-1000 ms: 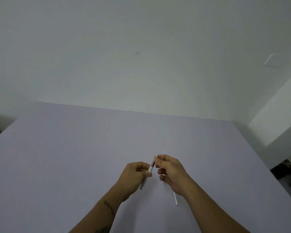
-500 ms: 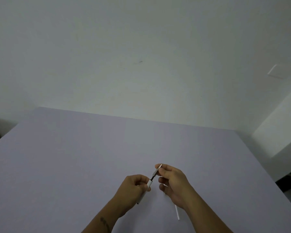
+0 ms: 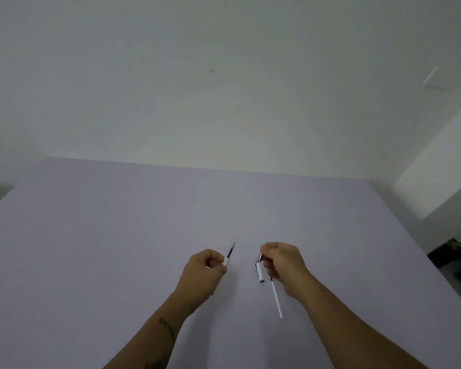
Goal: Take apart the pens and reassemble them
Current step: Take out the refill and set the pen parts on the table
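Note:
My left hand (image 3: 202, 272) is closed around a white pen barrel (image 3: 226, 261), and a dark refill with a thin tip (image 3: 232, 247) sticks out of its upper end, pointing up and away. My right hand (image 3: 284, 267) pinches a short silvery-white pen tip section (image 3: 259, 269) that hangs down from the fingertips. The same hand also holds a long thin white refill tube (image 3: 276, 299), which slants down to the right below the palm. The two hands are apart, with a gap of table between them.
The pale lilac table (image 3: 117, 249) spreads wide in every direction around the hands. A plain white wall stands behind its far edge. Past the table's right edge, dark items lie on the floor (image 3: 453, 251).
The hands were together on one pen. They have pulled apart: the tip section came off in my right hand and the barrel with the bared refill stayed in my left.

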`<move>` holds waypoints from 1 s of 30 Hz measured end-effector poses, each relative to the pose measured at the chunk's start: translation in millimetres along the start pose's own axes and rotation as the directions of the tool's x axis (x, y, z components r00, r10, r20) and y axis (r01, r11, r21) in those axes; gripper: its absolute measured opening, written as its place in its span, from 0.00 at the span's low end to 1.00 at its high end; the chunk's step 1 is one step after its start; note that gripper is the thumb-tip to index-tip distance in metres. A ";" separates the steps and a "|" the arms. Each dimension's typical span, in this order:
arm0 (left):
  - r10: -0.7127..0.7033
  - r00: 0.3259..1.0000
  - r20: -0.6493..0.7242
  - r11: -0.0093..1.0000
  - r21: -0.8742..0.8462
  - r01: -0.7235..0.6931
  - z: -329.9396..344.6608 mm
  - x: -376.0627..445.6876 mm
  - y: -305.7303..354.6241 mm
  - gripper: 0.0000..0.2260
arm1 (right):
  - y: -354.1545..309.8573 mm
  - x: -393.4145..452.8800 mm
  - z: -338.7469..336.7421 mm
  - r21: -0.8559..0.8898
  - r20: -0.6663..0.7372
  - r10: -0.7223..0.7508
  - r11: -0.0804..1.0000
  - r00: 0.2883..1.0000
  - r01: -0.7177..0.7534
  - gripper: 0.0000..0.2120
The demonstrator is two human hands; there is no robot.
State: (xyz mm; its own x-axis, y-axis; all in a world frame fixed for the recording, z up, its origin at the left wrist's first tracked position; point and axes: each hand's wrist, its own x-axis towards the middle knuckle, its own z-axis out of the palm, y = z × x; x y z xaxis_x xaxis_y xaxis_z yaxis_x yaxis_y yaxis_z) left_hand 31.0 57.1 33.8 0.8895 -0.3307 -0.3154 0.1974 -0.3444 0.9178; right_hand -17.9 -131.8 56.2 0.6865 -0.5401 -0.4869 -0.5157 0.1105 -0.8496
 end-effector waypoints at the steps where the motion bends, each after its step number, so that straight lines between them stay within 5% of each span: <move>1: -0.007 1.000 -0.007 1.000 0.006 0.007 0.4 1.3 -1.5 0.03 | 9.7 3.3 -0.4 -0.125 0.007 -0.006 0.992 1.000 0.007 0.09; 6: -0.047 0.999 -0.024 0.998 0.045 0.048 5.0 4.4 -9.7 0.03 | 52.8 22.7 16.9 -0.629 0.060 -0.070 0.772 0.996 0.092 0.11; 16: -0.111 0.993 -0.040 0.985 0.132 0.116 3.7 4.0 -32.7 0.03 | 86.5 37.7 43.4 -0.802 0.099 -0.096 0.582 0.990 0.137 0.01; 22: -0.112 0.994 0.002 0.982 0.151 0.111 13.8 2.3 -36.9 0.03 | 86.2 37.5 37.1 -0.684 0.032 -0.088 0.725 0.996 0.087 0.05; 27: -0.125 0.992 0.008 0.982 0.142 0.123 20.6 4.3 -35.4 0.04 | 64.9 27.0 26.9 -0.250 0.132 -0.018 0.967 0.991 0.051 0.05; 30: -0.125 0.992 0.012 0.982 0.147 0.122 27.2 6.4 -32.7 0.04 | 53.7 21.5 27.8 -0.095 0.218 0.078 0.994 0.973 -0.058 0.06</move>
State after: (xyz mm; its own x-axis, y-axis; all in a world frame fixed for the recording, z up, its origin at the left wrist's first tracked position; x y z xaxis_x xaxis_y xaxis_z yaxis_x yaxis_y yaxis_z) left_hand 19.1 42.4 -4.8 0.8528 -0.2958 -0.4305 0.2417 -0.5072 0.8273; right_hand -16.6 -114.3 -5.5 0.7392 -0.3350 -0.5842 -0.6014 0.0618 -0.7965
